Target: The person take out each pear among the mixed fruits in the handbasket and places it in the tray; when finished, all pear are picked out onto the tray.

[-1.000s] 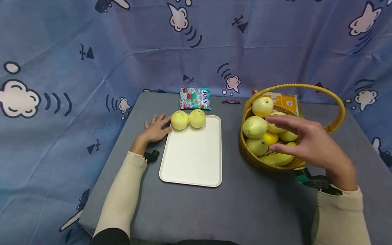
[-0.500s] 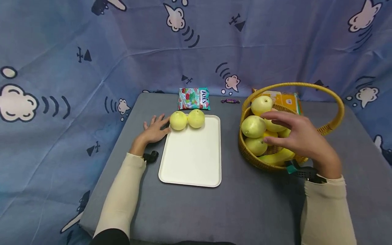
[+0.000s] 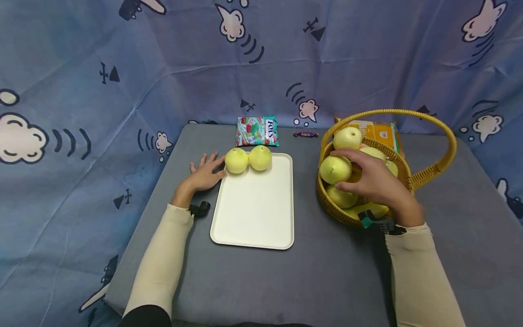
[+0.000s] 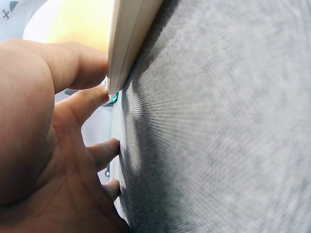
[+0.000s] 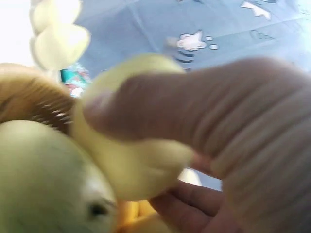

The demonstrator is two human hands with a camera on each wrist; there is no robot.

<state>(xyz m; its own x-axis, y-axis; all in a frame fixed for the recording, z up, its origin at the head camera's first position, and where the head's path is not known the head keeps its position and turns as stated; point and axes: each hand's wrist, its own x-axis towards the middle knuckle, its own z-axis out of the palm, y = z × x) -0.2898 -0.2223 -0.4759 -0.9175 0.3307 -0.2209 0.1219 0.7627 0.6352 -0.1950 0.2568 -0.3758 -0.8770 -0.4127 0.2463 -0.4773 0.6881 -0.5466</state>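
Blue cloth backdrop point(image 3: 359, 59) (creased, cloud-printed), grey cloth-covered table point(image 3: 335, 272)

Right hand point(image 3: 376, 179) shifted left, now at yellow-green fruit point(image 3: 334, 170) — gripping it

Tray point(image 3: 255, 209) appears smooth plastic; basket point(image 3: 327, 206), rough weave; fruit point(image 3: 333, 170), smooth. Table point(image 3: 253, 286) shows matt cloth; backdrop point(image 3: 367, 54), creased cloth; bag point(image 3: 256, 131), glossy.

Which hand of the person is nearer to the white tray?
Left. The left hand touches the tray at its left edge; the right hand is apart, to the tray's right, holding a fruit at the basket.
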